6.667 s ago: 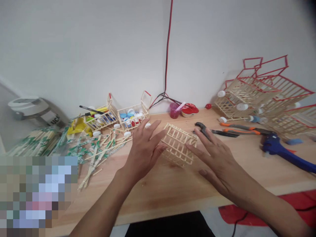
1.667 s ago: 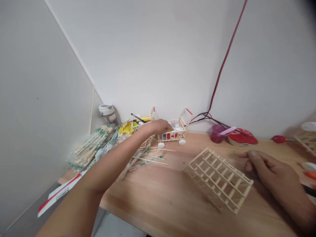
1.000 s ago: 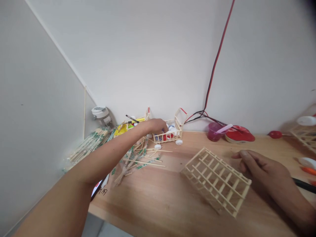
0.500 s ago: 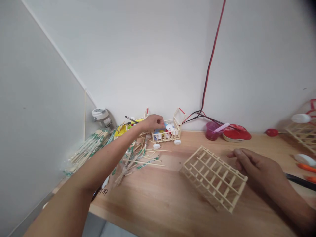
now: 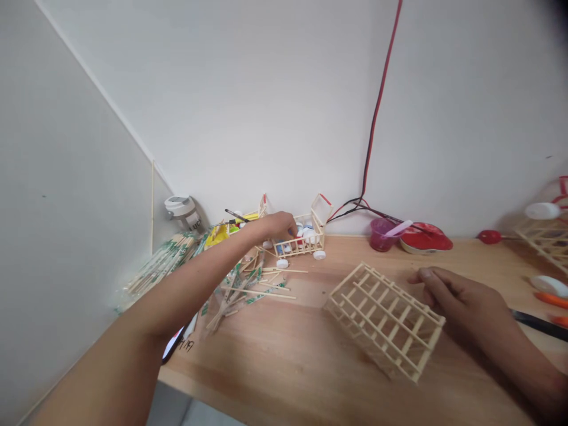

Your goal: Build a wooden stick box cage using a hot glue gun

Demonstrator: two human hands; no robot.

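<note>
The left hand (image 5: 277, 225) reaches into a wheeled stick cart (image 5: 298, 250) among bottle caps (image 5: 308, 235), its grip hidden, while the relaxed, empty right hand (image 5: 461, 302) lies beside a wheel-less stick frame (image 5: 384, 322).

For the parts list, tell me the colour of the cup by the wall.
The plastic cup is magenta, shown best in the head view.

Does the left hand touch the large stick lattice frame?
No: the left hand is at the small stick cart, away from the large stick lattice frame.
</note>
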